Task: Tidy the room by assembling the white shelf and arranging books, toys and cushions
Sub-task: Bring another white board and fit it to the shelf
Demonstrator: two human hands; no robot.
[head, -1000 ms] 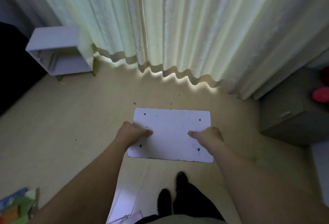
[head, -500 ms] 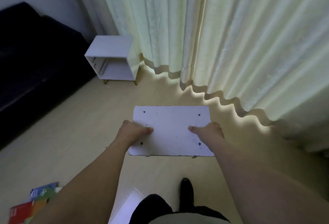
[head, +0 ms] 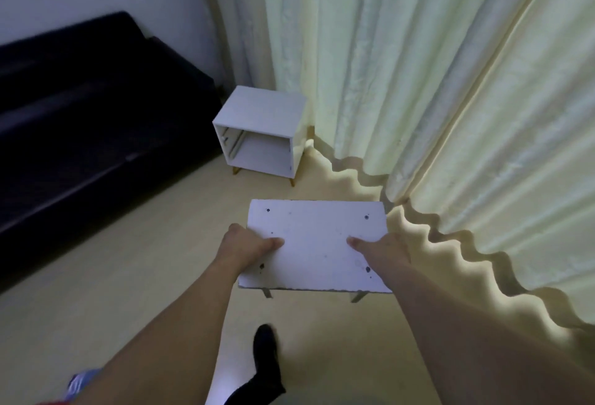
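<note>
Fingers of my left hand [head: 248,248] and right hand [head: 383,251] clamp the white shelf panel [head: 315,243]; carry step under way, next I align it with the shelf cabinet [head: 260,134]

White panel [head: 317,243] held flat; open shelf [head: 261,129] beyond.

The shelf cabinet [head: 260,134] stands on the floor [head: 128,259] at the middle of the view, its open side facing the camera. To its left, just beside it, the sofa [head: 80,108] runs along the wall. To its right and behind it hangs the curtain [head: 418,82], whose hem touches the cabinet's right side and trails along the floor toward the near right. In front of the cabinet, nearer the camera, the panel [head: 317,243] is held flat above the floor, the left hand [head: 248,247] on its left edge and the right hand [head: 383,251] on its right edge. Nearer than the panel, a foot [head: 265,350] is on the floor.
</note>
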